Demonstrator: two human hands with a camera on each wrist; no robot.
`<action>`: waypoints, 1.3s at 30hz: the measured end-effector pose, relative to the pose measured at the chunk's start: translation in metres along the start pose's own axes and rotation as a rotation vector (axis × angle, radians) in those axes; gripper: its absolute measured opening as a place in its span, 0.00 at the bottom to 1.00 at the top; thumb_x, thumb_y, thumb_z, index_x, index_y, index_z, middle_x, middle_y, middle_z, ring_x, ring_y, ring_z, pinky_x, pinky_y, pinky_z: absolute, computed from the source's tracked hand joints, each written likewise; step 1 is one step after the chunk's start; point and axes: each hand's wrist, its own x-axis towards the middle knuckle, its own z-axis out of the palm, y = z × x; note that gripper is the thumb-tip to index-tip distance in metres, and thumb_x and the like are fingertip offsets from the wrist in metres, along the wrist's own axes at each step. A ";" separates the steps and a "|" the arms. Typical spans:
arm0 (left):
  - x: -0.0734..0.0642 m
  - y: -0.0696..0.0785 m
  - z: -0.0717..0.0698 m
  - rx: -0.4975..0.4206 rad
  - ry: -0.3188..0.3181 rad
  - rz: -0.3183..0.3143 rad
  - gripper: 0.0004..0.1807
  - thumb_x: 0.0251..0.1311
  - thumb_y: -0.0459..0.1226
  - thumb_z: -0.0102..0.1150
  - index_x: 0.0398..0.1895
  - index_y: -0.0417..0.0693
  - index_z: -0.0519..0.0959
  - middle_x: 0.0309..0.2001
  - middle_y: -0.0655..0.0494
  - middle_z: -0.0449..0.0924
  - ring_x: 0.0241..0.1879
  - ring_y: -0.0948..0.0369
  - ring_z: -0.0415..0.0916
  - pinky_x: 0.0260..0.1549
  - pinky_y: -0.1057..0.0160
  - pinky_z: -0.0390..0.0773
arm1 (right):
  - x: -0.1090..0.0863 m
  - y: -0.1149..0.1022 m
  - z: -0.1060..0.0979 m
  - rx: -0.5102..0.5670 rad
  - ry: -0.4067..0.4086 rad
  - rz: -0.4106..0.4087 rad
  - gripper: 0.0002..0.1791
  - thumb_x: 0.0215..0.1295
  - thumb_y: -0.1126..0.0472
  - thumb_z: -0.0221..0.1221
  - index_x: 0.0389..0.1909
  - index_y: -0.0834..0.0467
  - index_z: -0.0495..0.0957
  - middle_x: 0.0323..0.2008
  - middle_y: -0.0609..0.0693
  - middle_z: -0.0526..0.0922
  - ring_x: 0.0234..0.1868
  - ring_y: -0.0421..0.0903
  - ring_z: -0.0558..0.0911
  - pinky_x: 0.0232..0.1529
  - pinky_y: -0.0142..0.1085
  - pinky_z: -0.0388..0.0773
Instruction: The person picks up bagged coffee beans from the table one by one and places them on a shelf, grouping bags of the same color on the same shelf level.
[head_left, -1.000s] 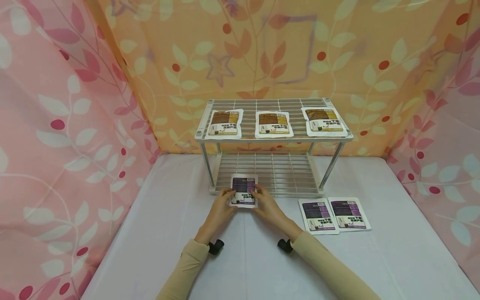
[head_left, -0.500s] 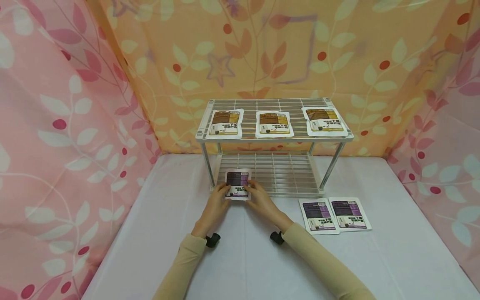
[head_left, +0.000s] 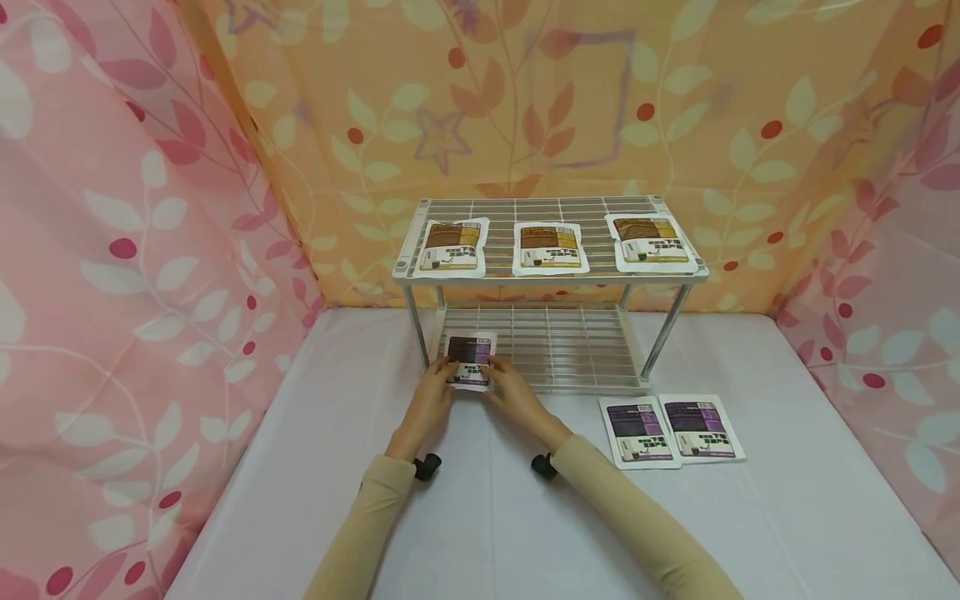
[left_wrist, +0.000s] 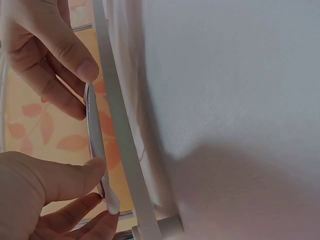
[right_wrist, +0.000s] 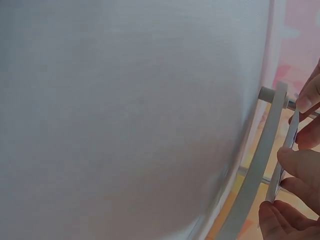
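Note:
A flat white pouch with a purple and black label (head_left: 471, 360) is held by both hands at the front left of the rack's lower shelf. My left hand (head_left: 431, 400) pinches its left edge and my right hand (head_left: 519, 402) its right edge. In the left wrist view the pouch (left_wrist: 96, 135) shows edge-on, thumbs on one face and fingers on the other, beside the shelf's front bar (left_wrist: 122, 125). The right wrist view also has the pouch (right_wrist: 287, 155) edge-on between the fingertips, close to that bar.
A two-tier white wire rack (head_left: 555, 350) stands against the patterned cloth backdrop (head_left: 300, 167). Three pouches with brown and yellow labels, such as the middle one (head_left: 551, 248), lie on its top shelf. Two purple-labelled pouches (head_left: 702, 429) lie side by side on the white table, right of the rack.
Both hands have carried the purple-labelled pouch slightly left and farther in, from before the rack's front edge to over the lower shelf. The other pouches have stayed put.

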 end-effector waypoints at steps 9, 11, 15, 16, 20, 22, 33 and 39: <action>0.007 -0.001 0.005 0.010 0.007 -0.050 0.24 0.55 0.20 0.52 0.58 0.33 0.70 0.61 0.32 0.63 0.60 0.39 0.63 0.57 0.46 0.68 | 0.008 0.005 0.006 0.044 -0.042 0.037 0.23 0.56 0.68 0.62 0.54 0.69 0.73 0.61 0.66 0.67 0.61 0.61 0.68 0.61 0.48 0.67; 0.009 -0.001 0.007 0.003 0.004 -0.066 0.24 0.55 0.20 0.51 0.58 0.33 0.70 0.62 0.32 0.63 0.60 0.38 0.63 0.57 0.45 0.68 | 0.010 0.006 0.007 0.036 -0.044 0.040 0.23 0.56 0.68 0.62 0.54 0.69 0.73 0.60 0.66 0.67 0.60 0.61 0.69 0.60 0.48 0.68; 0.011 -0.002 0.011 0.003 -0.003 -0.091 0.24 0.56 0.19 0.47 0.59 0.34 0.70 0.62 0.32 0.62 0.60 0.38 0.62 0.58 0.43 0.66 | 0.012 0.007 0.008 0.029 -0.057 0.049 0.22 0.57 0.68 0.62 0.53 0.68 0.74 0.60 0.66 0.68 0.60 0.61 0.69 0.59 0.48 0.69; 0.011 -0.002 0.011 0.006 0.000 -0.089 0.24 0.56 0.19 0.47 0.58 0.34 0.71 0.62 0.31 0.62 0.60 0.38 0.62 0.58 0.43 0.66 | 0.013 0.008 0.009 0.033 -0.063 0.055 0.22 0.57 0.68 0.61 0.54 0.68 0.74 0.60 0.66 0.68 0.60 0.61 0.69 0.60 0.49 0.69; 0.013 -0.003 0.014 0.010 0.016 -0.088 0.24 0.55 0.18 0.45 0.57 0.33 0.71 0.62 0.30 0.62 0.60 0.37 0.62 0.57 0.41 0.66 | 0.015 0.009 0.010 0.036 -0.070 0.060 0.22 0.58 0.68 0.61 0.54 0.68 0.73 0.60 0.66 0.68 0.61 0.61 0.68 0.60 0.49 0.68; 0.013 -0.003 0.014 0.010 0.020 -0.091 0.24 0.55 0.18 0.44 0.57 0.33 0.71 0.62 0.30 0.62 0.60 0.36 0.62 0.57 0.41 0.66 | 0.017 0.010 0.010 0.041 -0.063 0.058 0.22 0.57 0.68 0.61 0.54 0.68 0.73 0.60 0.66 0.68 0.60 0.62 0.68 0.60 0.50 0.68; 0.014 0.002 0.017 0.049 0.076 -0.039 0.19 0.57 0.21 0.48 0.53 0.30 0.74 0.58 0.29 0.67 0.62 0.36 0.59 0.57 0.42 0.66 | 0.017 0.014 0.008 0.039 -0.053 0.048 0.22 0.57 0.67 0.61 0.54 0.67 0.74 0.60 0.65 0.69 0.60 0.62 0.69 0.59 0.51 0.68; 0.012 0.006 0.017 0.003 0.087 -0.022 0.19 0.58 0.24 0.50 0.54 0.30 0.73 0.59 0.31 0.66 0.63 0.37 0.58 0.58 0.43 0.66 | 0.014 0.013 -0.002 0.062 -0.030 0.039 0.25 0.55 0.67 0.62 0.55 0.67 0.73 0.59 0.67 0.68 0.59 0.63 0.69 0.60 0.53 0.66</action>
